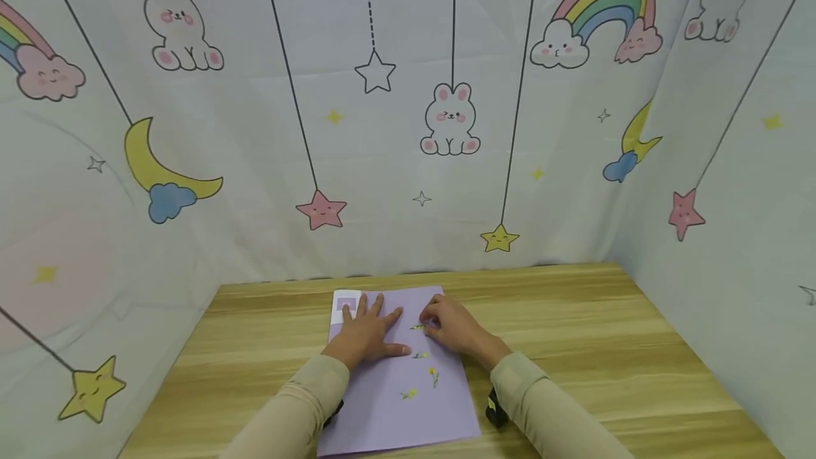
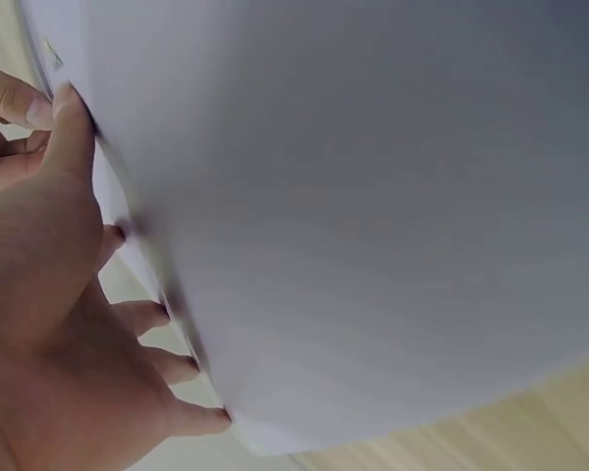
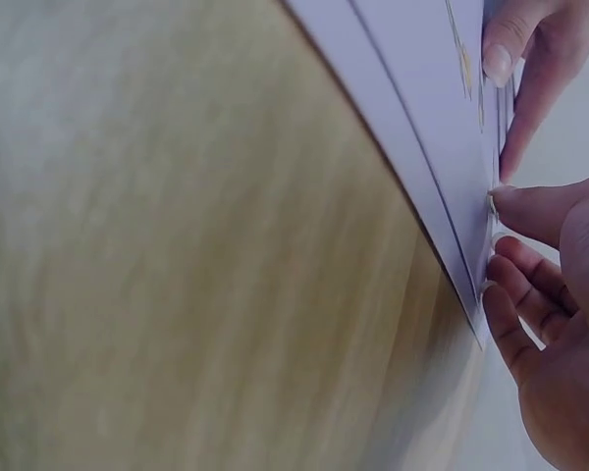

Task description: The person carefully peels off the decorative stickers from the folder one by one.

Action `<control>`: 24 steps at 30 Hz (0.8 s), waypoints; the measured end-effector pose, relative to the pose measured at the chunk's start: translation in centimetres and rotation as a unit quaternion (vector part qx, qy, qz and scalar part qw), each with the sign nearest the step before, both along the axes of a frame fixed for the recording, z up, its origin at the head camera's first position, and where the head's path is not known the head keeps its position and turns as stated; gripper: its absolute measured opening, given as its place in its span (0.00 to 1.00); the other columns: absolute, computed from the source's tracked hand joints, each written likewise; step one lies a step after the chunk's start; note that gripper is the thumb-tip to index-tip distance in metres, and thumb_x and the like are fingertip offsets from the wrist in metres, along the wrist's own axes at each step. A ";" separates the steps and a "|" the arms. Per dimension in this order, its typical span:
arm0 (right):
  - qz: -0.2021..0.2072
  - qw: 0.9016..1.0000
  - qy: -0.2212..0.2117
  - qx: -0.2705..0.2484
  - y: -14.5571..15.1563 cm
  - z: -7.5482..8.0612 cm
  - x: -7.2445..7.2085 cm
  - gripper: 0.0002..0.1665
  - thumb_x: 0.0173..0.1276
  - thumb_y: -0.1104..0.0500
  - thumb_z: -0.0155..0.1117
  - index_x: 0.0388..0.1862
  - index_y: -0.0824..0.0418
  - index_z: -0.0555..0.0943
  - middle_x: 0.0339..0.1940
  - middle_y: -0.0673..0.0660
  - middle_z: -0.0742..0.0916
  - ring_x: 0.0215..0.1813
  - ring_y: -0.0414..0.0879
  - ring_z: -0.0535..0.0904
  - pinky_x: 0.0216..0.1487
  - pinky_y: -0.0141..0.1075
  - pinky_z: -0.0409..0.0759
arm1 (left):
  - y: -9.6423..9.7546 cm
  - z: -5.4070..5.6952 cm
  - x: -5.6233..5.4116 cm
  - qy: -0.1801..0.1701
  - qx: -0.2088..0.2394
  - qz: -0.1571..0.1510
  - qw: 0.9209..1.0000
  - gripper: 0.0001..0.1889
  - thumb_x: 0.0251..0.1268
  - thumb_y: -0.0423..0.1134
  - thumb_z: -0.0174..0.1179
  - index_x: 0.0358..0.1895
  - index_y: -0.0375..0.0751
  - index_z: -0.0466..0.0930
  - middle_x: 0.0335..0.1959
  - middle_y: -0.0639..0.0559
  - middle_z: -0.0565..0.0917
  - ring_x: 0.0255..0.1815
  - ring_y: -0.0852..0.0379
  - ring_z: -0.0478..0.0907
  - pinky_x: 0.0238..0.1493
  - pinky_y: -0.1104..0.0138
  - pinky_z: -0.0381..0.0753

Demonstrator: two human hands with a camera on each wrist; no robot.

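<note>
A light purple paper folder or booklet [image 1: 389,420] lies on the table, with a white patch [image 1: 335,314] at its far left corner. My left hand [image 1: 365,335] rests on its upper left part, fingers spread. Toward the far right edge, my right hand [image 1: 455,324] touches the paper beside a small yellow flower sticker [image 1: 417,327]. In the right wrist view, that hand's thumb [image 3: 530,208] is on the paper, apart from the bent fingers. Nearer to me are further flower decorations, among them one upright flower [image 1: 433,377] and one slanted flower [image 1: 409,394].
The wooden table [image 1: 574,346] extends on both sides of the paper. A black object [image 1: 495,409] shows beside the right wrist, partly hidden by the sleeve. Behind the table hangs a white cloth [image 1: 382,246] printed with rabbits, stars and rainbows.
</note>
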State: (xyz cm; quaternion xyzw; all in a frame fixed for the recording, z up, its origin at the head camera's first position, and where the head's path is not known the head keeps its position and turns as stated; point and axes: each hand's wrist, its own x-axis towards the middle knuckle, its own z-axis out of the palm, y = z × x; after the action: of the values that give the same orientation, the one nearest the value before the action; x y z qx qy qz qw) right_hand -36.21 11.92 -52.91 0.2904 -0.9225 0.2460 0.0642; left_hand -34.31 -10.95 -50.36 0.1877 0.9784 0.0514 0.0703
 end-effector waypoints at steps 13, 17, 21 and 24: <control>-0.010 1.000 -0.005 -0.010 -0.1 -0.1 -0.2 0.06 0.65 0.66 0.76 0.37 0.58 0.87 0.39 0.50 0.81 0.42 0.45 0.76 0.48 0.43 0.78 | 0.1 0.2 -0.1 -0.005 -0.012 0.003 1.000 0.49 0.63 0.77 0.61 0.83 0.58 0.65 0.85 0.36 0.57 0.84 0.26 0.46 0.75 0.26 0.47; -0.006 1.000 -0.006 -0.017 -0.2 -0.1 -0.2 0.08 0.64 0.67 0.75 0.34 0.56 0.85 0.35 0.49 0.79 0.40 0.43 0.74 0.45 0.41 0.77 | 0.2 0.2 0.0 -0.007 -0.016 0.006 1.000 0.49 0.63 0.77 0.60 0.83 0.58 0.64 0.85 0.36 0.56 0.85 0.26 0.46 0.75 0.26 0.47; 0.001 0.999 -0.026 -0.036 -0.3 -0.1 -0.2 0.10 0.66 0.69 0.73 0.34 0.56 0.82 0.31 0.47 0.79 0.36 0.41 0.74 0.40 0.38 0.76 | 0.2 0.2 0.0 -0.009 -0.020 0.007 1.000 0.49 0.63 0.77 0.60 0.84 0.58 0.64 0.85 0.36 0.56 0.85 0.26 0.46 0.75 0.27 0.47; 0.007 0.998 -0.042 -0.047 -0.3 -0.1 -0.1 0.11 0.68 0.70 0.72 0.35 0.56 0.80 0.30 0.46 0.79 0.34 0.40 0.74 0.38 0.35 0.76 | 0.3 0.4 0.1 -0.010 -0.021 0.007 1.000 0.49 0.64 0.77 0.60 0.84 0.58 0.64 0.85 0.36 0.56 0.84 0.26 0.47 0.75 0.27 0.47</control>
State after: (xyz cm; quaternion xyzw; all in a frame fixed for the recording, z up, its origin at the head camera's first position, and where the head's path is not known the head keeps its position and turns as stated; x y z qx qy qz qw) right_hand -36.28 11.59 -52.97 0.2829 -0.9099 0.3012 0.0376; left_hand -34.24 -10.69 -50.01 0.1791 0.9797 0.0329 0.0836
